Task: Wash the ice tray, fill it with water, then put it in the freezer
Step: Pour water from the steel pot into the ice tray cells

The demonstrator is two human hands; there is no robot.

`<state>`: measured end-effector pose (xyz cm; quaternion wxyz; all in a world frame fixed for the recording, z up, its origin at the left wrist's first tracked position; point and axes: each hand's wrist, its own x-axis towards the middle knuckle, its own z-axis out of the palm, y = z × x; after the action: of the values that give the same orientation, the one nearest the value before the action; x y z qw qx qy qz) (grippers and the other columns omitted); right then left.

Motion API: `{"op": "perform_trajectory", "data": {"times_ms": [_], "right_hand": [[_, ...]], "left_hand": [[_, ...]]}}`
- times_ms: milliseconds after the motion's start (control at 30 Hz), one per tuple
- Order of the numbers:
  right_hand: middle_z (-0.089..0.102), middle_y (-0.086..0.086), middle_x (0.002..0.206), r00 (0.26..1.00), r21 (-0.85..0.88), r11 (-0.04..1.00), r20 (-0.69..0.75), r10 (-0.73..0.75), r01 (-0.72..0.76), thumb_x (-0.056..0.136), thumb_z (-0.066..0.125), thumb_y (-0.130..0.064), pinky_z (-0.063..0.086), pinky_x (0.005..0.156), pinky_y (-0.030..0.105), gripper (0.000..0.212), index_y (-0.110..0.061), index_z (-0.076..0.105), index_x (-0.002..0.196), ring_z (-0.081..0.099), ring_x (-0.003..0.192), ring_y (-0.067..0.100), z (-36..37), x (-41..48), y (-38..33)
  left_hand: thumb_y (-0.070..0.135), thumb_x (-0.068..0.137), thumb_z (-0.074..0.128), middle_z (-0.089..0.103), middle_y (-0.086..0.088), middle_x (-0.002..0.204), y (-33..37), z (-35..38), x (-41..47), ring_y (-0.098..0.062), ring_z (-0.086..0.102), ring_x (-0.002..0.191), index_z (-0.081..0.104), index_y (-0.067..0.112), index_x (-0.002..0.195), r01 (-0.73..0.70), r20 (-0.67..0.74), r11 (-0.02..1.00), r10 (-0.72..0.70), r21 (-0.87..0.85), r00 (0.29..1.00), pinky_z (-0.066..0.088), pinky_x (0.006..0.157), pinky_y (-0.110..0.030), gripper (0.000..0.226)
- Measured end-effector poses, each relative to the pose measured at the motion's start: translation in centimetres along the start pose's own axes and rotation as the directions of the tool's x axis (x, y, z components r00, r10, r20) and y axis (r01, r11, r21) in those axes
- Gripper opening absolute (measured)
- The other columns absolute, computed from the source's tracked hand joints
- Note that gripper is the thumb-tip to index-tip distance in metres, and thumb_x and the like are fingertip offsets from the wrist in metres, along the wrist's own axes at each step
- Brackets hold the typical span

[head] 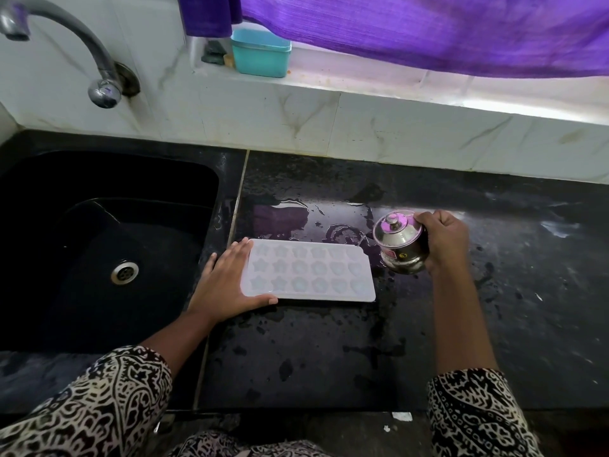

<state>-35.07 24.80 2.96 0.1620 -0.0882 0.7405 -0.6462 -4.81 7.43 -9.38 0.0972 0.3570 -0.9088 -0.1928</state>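
Observation:
A white translucent ice tray (308,271) with star and heart moulds lies flat on the wet black counter (329,351), just right of the sink. My left hand (227,283) rests against the tray's left end, fingers straight along its edge and thumb along the near side. My right hand (443,240) grips a small lidded steel pot (400,244), tilted toward the tray's right end. A thin stream of water runs from the pot's spout toward the tray's far right corner.
A black sink (108,245) with a steel drain (124,272) lies at the left, under a curved steel tap (66,44). A teal box (261,52) stands on the sill below a purple curtain (428,28). Puddles spread on the counter behind the tray.

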Motion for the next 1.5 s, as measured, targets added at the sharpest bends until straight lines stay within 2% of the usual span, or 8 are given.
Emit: {"op": "perform_trajectory", "data": {"times_ms": [300, 500, 633, 800, 1033, 1167, 1500], "right_hand": [[0.060, -0.006, 0.052, 0.996, 0.159, 0.984, 0.005, 0.085, -0.084, 0.082, 0.062, -0.006, 0.047, 0.052, 0.023, 0.025, -0.017, 0.052, 0.061, 0.055, 0.056, 0.011, 0.0, -0.3, -0.4], [0.052, 0.001, 0.060, 1.000, 0.025, 1.000, -0.009, 0.010, -0.010, 0.079, 0.064, -0.008, 0.045, 0.054, 0.027, 0.031, -0.018, 0.045, 0.057, 0.050, 0.058, 0.014, 0.1, -0.7, 0.0], [0.049, 0.000, 0.057, 1.000, -0.032, 0.999, -0.006, -0.027, 0.027, 0.080, 0.063, -0.008, 0.042, 0.047, 0.021, 0.031, -0.017, 0.044, 0.057, 0.048, 0.047, 0.005, 0.2, -1.0, 0.0], [0.052, 0.003, 0.060, 1.000, 0.025, 1.000, -0.020, 0.002, -0.001, 0.080, 0.064, -0.006, 0.047, 0.055, 0.028, 0.032, -0.017, 0.045, 0.056, 0.051, 0.056, 0.013, 0.0, -1.0, -0.1], [0.058, -0.007, 0.047, 0.999, 0.215, 0.976, -0.007, 0.034, -0.032, 0.080, 0.063, -0.003, 0.046, 0.047, 0.019, 0.030, -0.016, 0.049, 0.057, 0.052, 0.045, 0.007, 0.1, -1.3, -0.9], [0.059, -0.007, 0.047, 0.999, 0.297, 0.954, 0.012, 0.030, -0.032, 0.080, 0.061, -0.001, 0.046, 0.046, 0.017, 0.032, -0.017, 0.050, 0.055, 0.054, 0.043, 0.005, 0.8, -2.0, -1.6], [0.061, -0.005, 0.051, 0.992, 0.310, 0.946, 0.112, 0.064, -0.096, 0.081, 0.059, 0.000, 0.049, 0.053, 0.022, 0.026, -0.015, 0.053, 0.061, 0.056, 0.048, 0.010, 5.1, -5.5, -1.8]], "left_hand": [[0.104, 0.050, 0.030, 0.013, 0.012, 0.162, -0.1, 0.0, 0.0, -0.008, 0.011, 0.149, 0.009, 0.030, 0.154, -0.002, -0.002, 1.000, 0.002, -0.009, 1.000, 0.006, 0.120, -0.043, 0.129], [0.104, 0.049, 0.029, 0.012, 0.011, 0.163, 0.0, -0.1, -0.1, -0.007, 0.009, 0.149, 0.008, 0.029, 0.155, -0.001, 0.002, 1.000, 0.001, -0.010, 1.000, 0.006, 0.121, -0.043, 0.132], [0.104, 0.049, 0.029, 0.012, 0.011, 0.163, 0.0, -0.2, -0.1, -0.007, 0.008, 0.149, 0.009, 0.028, 0.155, -0.003, 0.003, 1.000, 0.003, -0.021, 1.000, 0.006, 0.121, -0.043, 0.133], [0.104, 0.048, 0.029, 0.012, 0.011, 0.163, 0.1, -0.2, 0.0, -0.007, 0.007, 0.149, 0.008, 0.027, 0.155, -0.001, 0.009, 1.000, 0.001, -0.023, 1.000, 0.005, 0.121, -0.043, 0.134], [0.104, 0.048, 0.031, 0.009, 0.011, 0.163, -0.1, -0.1, 0.0, -0.006, 0.005, 0.149, 0.006, 0.028, 0.155, -0.004, 0.012, 0.999, 0.004, -0.037, 1.000, 0.002, 0.121, -0.042, 0.134], [0.104, 0.048, 0.032, 0.009, 0.009, 0.163, -0.2, 0.0, 0.0, -0.008, 0.006, 0.150, 0.006, 0.026, 0.155, -0.007, 0.012, 0.999, 0.007, -0.047, 1.000, 0.003, 0.121, -0.043, 0.135], [0.102, 0.054, 0.029, 0.009, 0.007, 0.164, -0.4, 0.0, -0.1, -0.011, 0.007, 0.150, 0.004, 0.023, 0.155, -0.028, 0.018, 0.998, 0.030, -0.059, 0.999, 0.001, 0.120, -0.043, 0.130]]}}
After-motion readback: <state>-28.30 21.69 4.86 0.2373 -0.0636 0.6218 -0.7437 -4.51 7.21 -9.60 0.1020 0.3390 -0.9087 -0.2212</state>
